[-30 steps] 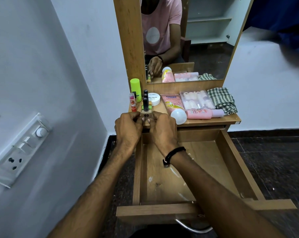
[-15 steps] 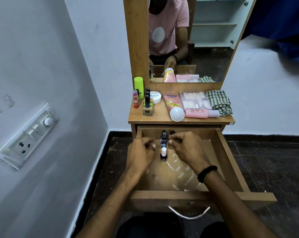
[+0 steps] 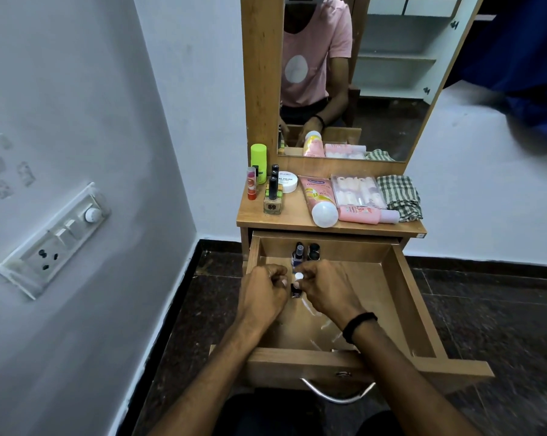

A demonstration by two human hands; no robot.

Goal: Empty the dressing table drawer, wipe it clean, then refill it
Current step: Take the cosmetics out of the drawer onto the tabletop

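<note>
The wooden drawer [image 3: 404, 297] is pulled out under the dressing table top [image 3: 292, 217]. Both hands are inside it, near the back left. My right hand [image 3: 325, 287] pinches the white cap of a small dark nail polish bottle [image 3: 296, 289] that stands on the drawer floor. Just left of that bottle is my left hand [image 3: 262, 292], fingers curled with nothing visible in them. Two more small dark bottles [image 3: 298, 253] [image 3: 313, 250] stand at the drawer's back wall.
On the table top stand a green bottle [image 3: 258, 158], a red lip balm [image 3: 251, 184], nail polish bottles [image 3: 272, 199] and a white jar [image 3: 287, 181]. Pink tubes [image 3: 317, 196], a clear nail box [image 3: 357, 191] and a checked cloth [image 3: 399, 196] lie there. A wall and switchboard [image 3: 55, 240] are at left.
My hands came down from the table top into the drawer with small bottles. Since half a second ago they have closed in around the white-capped bottle.
</note>
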